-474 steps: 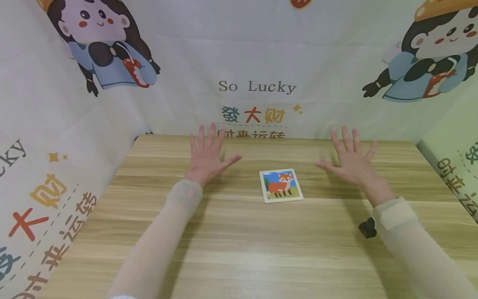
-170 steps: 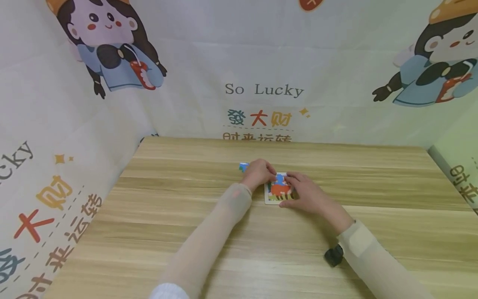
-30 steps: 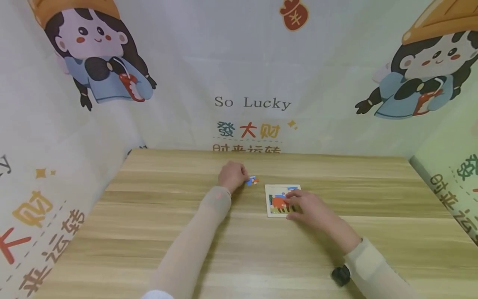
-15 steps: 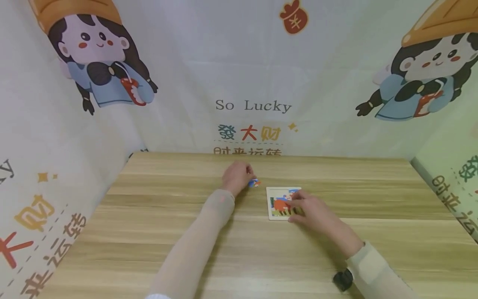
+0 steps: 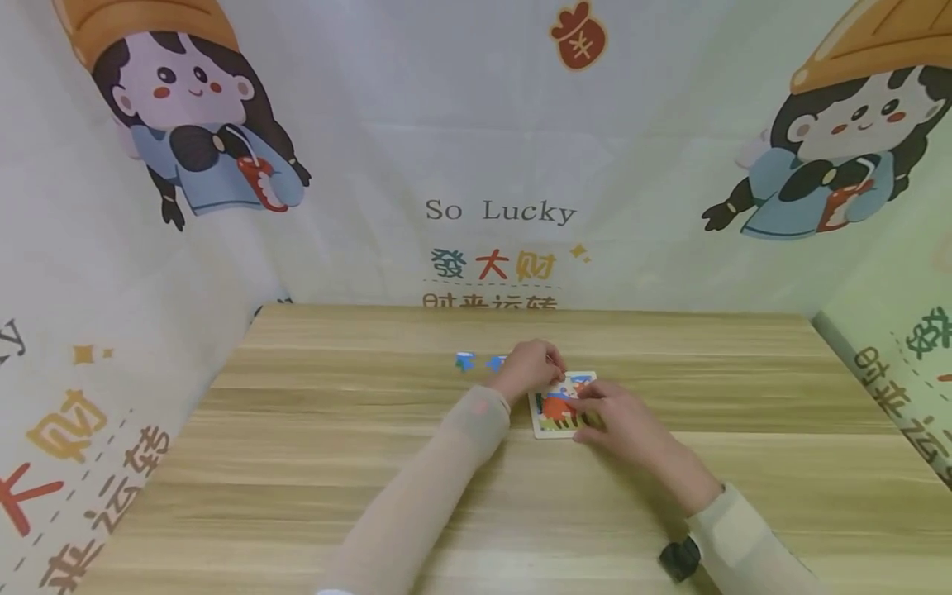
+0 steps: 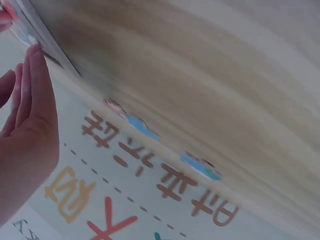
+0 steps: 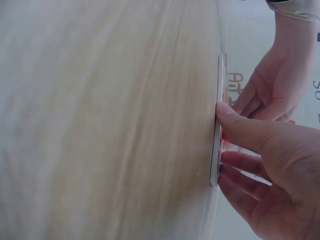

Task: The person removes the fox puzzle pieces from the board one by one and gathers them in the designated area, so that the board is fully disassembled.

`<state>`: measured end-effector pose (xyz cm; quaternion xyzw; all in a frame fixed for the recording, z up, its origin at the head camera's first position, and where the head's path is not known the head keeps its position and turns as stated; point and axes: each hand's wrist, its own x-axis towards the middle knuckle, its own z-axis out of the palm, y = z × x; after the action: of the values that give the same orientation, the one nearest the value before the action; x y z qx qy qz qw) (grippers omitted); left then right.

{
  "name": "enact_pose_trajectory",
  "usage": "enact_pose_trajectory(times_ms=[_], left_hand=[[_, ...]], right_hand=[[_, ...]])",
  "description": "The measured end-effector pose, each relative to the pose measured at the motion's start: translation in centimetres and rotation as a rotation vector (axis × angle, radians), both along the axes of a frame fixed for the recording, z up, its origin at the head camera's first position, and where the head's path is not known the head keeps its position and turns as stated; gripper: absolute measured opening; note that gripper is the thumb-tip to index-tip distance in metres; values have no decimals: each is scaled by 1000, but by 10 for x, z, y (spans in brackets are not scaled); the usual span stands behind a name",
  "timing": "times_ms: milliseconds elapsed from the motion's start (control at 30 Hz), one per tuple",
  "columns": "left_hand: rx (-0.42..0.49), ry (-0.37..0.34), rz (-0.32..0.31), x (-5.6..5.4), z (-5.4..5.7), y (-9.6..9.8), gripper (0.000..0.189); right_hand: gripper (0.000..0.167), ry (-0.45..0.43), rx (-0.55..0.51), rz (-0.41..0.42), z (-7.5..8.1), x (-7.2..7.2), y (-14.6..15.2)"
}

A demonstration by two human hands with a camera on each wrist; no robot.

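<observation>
A small square fox jigsaw puzzle [image 5: 558, 411] in a pale frame lies on the table in the head view. My right hand [image 5: 628, 421] holds it at the right side; the right wrist view shows the thumb [image 7: 227, 109] on its near edge and bent fingers along it. My left hand [image 5: 526, 369] is over the puzzle's upper left corner, fingertips right at the frame. In the left wrist view those fingers [image 6: 41, 85] reach down to the puzzle; whether they pinch a piece I cannot tell. Loose puzzle pieces lie to the left, a blue-white-green one [image 5: 464, 361] and a blue one [image 5: 496, 362].
The wooden table [image 5: 312, 463] extends on all sides of the puzzle. A printed cloth [image 5: 640, 165] hangs behind its back edge and along both sides. Beside the right sleeve is a small black device [image 5: 680, 560].
The left hand has moved right, from the loose pieces to the puzzle, uncovering the blue-white-green piece. The right hand stays on the puzzle. Much earlier, both hands were spread apart and the fox picture was whole.
</observation>
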<state>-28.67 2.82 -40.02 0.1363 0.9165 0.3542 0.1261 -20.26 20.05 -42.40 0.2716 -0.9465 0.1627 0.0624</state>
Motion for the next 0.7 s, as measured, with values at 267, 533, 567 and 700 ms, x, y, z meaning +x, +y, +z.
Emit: enact_pose_trajectory(times_ms=[267, 533, 567, 700], left_hand=[[-63, 13, 41, 11, -4, 15, 7], [77, -100, 180, 10, -4, 20, 14], [83, -113, 198, 9, -4, 20, 14], [92, -161, 239, 8, -4, 21, 13]], right_hand=[[45, 19, -28, 31, -2, 0, 0], [46, 53, -25, 46, 0, 0, 0], [46, 55, -19, 48, 0, 0, -1], [45, 55, 19, 50, 1, 0, -1]])
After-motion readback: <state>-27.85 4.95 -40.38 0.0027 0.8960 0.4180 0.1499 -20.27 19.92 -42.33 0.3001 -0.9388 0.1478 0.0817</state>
